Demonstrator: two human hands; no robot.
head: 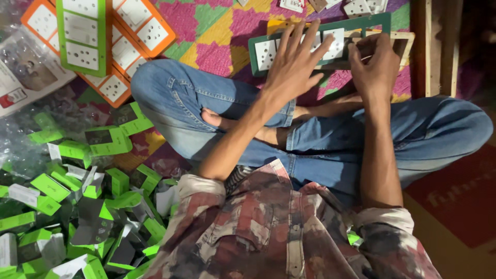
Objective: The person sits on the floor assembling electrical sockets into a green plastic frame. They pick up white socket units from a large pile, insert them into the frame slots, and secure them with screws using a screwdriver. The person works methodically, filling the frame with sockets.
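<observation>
Sitting cross-legged, you press your splayed, empty left hand (294,62) onto the green socket frame (320,44) lying before your knees, while your right hand (373,64) pinches its far end; seating looks underway, needing firm, even pressure next.

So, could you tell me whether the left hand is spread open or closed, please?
Spread open: the left hand lies flat, fingers fanned, over the white sockets in the green frame.

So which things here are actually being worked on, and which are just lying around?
In hand: left hand and right hand on the green frame with white socket plates.
Lying about: orange socket boards, green cartons, plastic bags.
</observation>
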